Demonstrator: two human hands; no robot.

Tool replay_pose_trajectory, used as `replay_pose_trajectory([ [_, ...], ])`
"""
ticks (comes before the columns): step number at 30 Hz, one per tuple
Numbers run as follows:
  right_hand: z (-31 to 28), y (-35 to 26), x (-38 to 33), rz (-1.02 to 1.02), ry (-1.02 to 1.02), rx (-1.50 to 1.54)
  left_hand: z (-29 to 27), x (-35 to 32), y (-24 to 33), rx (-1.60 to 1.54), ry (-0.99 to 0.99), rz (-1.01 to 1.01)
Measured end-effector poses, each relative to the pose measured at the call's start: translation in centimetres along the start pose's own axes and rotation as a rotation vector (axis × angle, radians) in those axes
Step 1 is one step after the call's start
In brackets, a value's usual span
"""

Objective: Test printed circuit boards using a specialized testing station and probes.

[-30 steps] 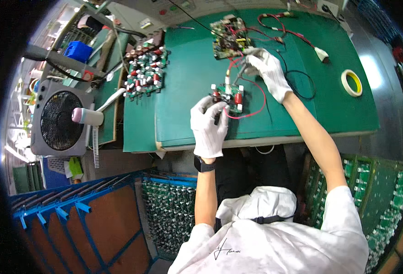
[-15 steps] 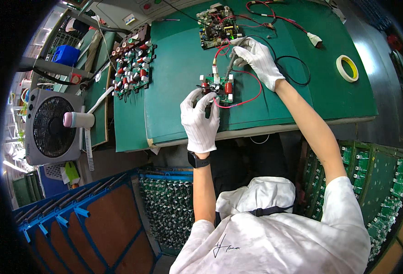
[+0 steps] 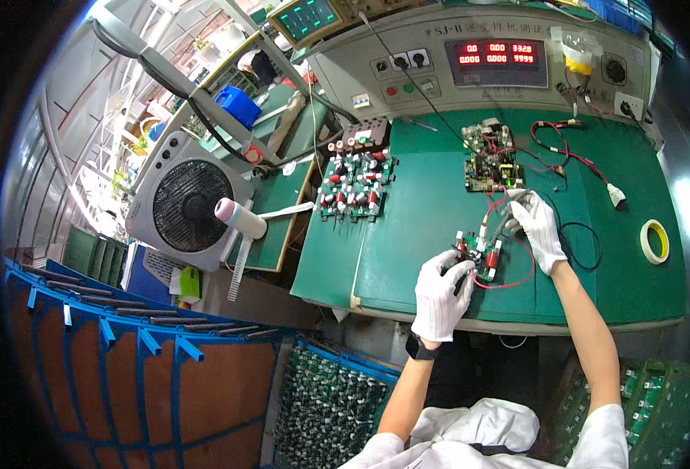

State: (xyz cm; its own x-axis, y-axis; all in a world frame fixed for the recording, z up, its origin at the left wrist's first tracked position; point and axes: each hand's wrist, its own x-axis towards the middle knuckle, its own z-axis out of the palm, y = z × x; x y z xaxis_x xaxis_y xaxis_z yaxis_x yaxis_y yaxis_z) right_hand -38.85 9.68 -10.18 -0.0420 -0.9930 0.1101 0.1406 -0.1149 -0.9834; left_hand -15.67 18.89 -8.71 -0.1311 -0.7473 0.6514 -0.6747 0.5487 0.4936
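A small green circuit board with red and white parts lies on the green mat, with a red lead plugged in at its top. White-gloved, my left hand has thumb and fingers closed at the board's lower left edge; a small black part by the fingertips is partly hidden. In my right hand, also gloved, is a grey probe, tilted with its lower end toward the board. A thin red wire loops round the board's right side. Behind the hands, a larger populated board is joined to red wires.
Several similar boards stand at the mat's left. A tape roll and a white connector lie at the right. A panel with red digits backs the bench; a fan and a blue rack are leftward.
The view has tilted up and shifted left, bringing the instrument panel and a green-traced screen into sight. Both hands keep nearly the same places by the small board.
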Motion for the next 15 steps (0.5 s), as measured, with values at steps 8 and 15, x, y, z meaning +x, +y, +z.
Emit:
replay_pose_trajectory([
  [8, 0.0, 0.7, -0.2, 0.031, -0.001, -0.008, 0.2, -0.8, 0.0, 0.012, 0.000, -0.023],
  [15, -1.0, 2.3, 1.5, -0.178, 0.042, -0.177, 0.4, -0.3, -1.5, -0.043, 0.043, 0.067],
])
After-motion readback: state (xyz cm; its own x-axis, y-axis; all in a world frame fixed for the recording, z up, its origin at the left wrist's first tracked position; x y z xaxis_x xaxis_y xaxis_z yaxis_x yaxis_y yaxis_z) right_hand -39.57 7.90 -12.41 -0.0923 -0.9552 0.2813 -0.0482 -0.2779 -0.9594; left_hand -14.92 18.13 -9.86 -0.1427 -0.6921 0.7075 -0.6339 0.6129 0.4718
